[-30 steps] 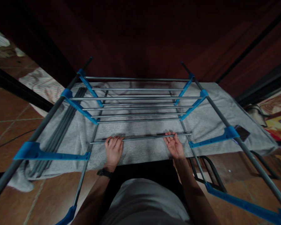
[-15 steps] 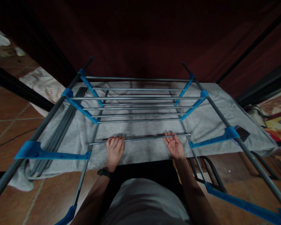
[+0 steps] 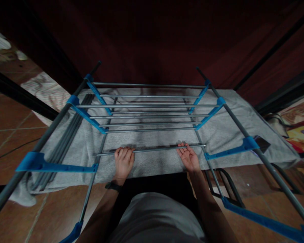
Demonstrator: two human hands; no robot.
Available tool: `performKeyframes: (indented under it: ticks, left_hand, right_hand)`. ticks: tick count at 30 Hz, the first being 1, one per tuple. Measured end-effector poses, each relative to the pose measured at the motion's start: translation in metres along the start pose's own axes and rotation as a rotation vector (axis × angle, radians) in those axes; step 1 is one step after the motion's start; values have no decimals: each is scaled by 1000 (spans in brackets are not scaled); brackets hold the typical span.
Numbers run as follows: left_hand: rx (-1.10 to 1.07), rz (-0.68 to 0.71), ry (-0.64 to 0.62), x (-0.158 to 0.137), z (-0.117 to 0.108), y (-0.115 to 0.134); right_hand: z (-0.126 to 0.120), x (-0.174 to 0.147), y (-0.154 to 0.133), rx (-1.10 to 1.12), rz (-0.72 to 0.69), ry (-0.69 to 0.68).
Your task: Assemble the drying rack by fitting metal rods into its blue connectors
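A thin grey metal rod (image 3: 155, 149) lies crosswise between my hands, low inside a drying rack frame. My left hand (image 3: 124, 162) is wrapped over the rod from above, near its left end. Palm up, my right hand (image 3: 188, 157) has its curled fingers round the rod near the right end. Both rod ends stick out past my hands, beside the rack's side tubes. Blue plastic brackets (image 3: 228, 149) join the rack's uprights. Farther off, several crossbars (image 3: 149, 106) span the left and right brackets.
Several loose grey rods (image 3: 63, 145) lie bundled at the left on a grey blanket (image 3: 152, 170). A dark red curtain-like surface (image 3: 147, 44) stands behind the rack. Tiled floor (image 3: 12, 148) shows at the left. A yellow and red package (image 3: 302, 135) is at the far right.
Hardly anything differs. The rod's left end has risen very slightly, with both hands still on it.
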State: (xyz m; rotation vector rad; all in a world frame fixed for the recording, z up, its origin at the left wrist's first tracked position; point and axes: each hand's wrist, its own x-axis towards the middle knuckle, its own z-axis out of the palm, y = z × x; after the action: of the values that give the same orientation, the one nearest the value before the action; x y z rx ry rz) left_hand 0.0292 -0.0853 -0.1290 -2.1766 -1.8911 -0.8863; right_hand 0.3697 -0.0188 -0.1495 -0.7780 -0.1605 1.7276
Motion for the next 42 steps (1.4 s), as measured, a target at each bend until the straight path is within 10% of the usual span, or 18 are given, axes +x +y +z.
performKeyframes:
  ticks: [42]
  left_hand:
    - [32,-135,163,-4,3,-5]
  right_hand:
    - [-1,-6,-2,141,-145,31]
